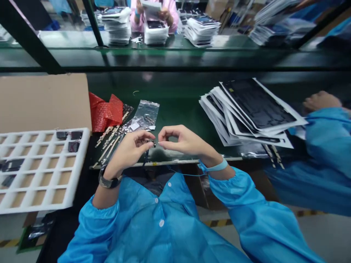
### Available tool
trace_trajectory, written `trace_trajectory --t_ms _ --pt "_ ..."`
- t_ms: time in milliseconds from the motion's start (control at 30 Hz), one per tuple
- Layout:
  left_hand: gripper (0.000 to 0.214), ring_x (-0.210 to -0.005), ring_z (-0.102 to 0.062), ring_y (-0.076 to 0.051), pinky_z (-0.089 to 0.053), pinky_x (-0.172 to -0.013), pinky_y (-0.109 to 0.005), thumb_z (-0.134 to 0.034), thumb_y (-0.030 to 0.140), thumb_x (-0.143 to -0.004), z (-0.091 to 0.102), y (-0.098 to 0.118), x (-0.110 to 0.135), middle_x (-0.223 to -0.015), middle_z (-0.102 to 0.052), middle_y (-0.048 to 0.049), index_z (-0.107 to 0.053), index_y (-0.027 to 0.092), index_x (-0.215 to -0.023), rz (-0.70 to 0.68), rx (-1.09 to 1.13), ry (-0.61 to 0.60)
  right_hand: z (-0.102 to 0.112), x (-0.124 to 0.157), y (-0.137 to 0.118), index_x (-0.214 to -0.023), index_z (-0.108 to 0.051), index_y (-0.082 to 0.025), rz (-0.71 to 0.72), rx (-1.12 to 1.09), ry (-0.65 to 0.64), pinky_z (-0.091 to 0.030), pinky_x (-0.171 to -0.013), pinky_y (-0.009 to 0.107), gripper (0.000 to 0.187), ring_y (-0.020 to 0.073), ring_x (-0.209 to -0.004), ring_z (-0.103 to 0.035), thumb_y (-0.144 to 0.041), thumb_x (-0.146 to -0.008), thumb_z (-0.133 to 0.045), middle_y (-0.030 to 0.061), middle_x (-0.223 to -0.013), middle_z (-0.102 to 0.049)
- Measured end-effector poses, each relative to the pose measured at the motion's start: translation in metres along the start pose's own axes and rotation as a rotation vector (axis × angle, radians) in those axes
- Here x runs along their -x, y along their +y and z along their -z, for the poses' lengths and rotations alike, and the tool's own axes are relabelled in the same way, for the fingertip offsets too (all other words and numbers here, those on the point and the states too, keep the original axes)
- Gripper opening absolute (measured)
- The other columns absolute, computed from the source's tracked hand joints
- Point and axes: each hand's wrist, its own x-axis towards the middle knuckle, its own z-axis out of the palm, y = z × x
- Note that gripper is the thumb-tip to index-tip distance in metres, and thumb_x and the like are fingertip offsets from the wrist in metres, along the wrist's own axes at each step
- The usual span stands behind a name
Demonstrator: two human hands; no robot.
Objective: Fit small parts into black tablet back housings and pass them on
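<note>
My left hand [132,149] and my right hand [179,140] meet above the front edge of the dark green bench [178,102]. Both pinch a small dark part [151,143] between their fingertips. The part is tiny, and a thin dark strip hangs below it. A watch sits on my left wrist and a blue strap on my right wrist. Just beyond my hands lie clear plastic bags [145,115] and a heap of thin pale strips [112,140].
A white foam grid tray [41,171] holding a few dark parts stands at left, on a cardboard box [44,100]. Red bubble wrap [105,111] lies behind. A fanned stack of dark panels [249,111] lies at right, beside a co-worker's blue sleeve [323,153]. Another person works across the bench.
</note>
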Motion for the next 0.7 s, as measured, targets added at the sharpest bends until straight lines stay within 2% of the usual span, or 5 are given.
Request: trace_trajectory --t_ms 100,233,467,700 --pt "0.013 -0.079 -0.066 -0.018 -0.048 -0.071 -0.028 -0.069 0.024 -0.079 0.006 -0.001 -0.001 -0.085 -0.074 -0.0037 -0.074 0.017 -0.088 -0.012 -0.034 0.042 0.0 -0.01 0.001 -0.082 -0.065 -0.016 -0.015 0.024 -0.032 -0.046 -0.068 0.026 0.006 0.0141 -0.07 -0.057 -0.022 -0.084 -0.064 0.0013 -0.077 -0.064" --pt "0.012 -0.075 -0.066 -0.017 -0.048 -0.069 -0.028 -0.069 0.023 -0.079 0.01 -0.001 -0.006 -0.081 -0.074 -0.0031 -0.075 0.017 -0.087 -0.011 -0.031 0.036 -0.001 -0.014 0.0 -0.081 -0.066 -0.016 -0.06 0.027 -0.025 -0.046 -0.068 0.026 0.007 0.014 -0.07 -0.058 -0.021 -0.083 -0.062 0.0011 -0.075 -0.065" --pt "0.013 -0.076 -0.068 -0.018 -0.051 -0.07 -0.028 -0.072 0.025 -0.078 0.001 -0.006 -0.018 -0.081 -0.075 -0.0043 -0.075 0.016 -0.087 0.004 0.072 -0.006 0.004 -0.008 0.003 -0.08 -0.068 -0.016 -0.194 -0.004 0.024 -0.045 -0.063 0.024 0.008 0.0133 -0.067 -0.057 -0.022 -0.078 -0.063 0.0009 -0.072 -0.066" --pt "0.01 -0.074 -0.068 -0.018 -0.051 -0.068 -0.027 -0.073 0.024 -0.079 -0.008 -0.006 -0.024 -0.079 -0.076 -0.0039 -0.077 0.017 -0.085 -0.033 0.028 -0.031 0.014 0.001 0.009 -0.082 -0.07 -0.013 -0.296 -0.169 -0.024 -0.045 -0.061 0.025 0.014 0.0139 -0.062 -0.061 -0.027 -0.079 -0.069 0.0003 -0.065 -0.066"
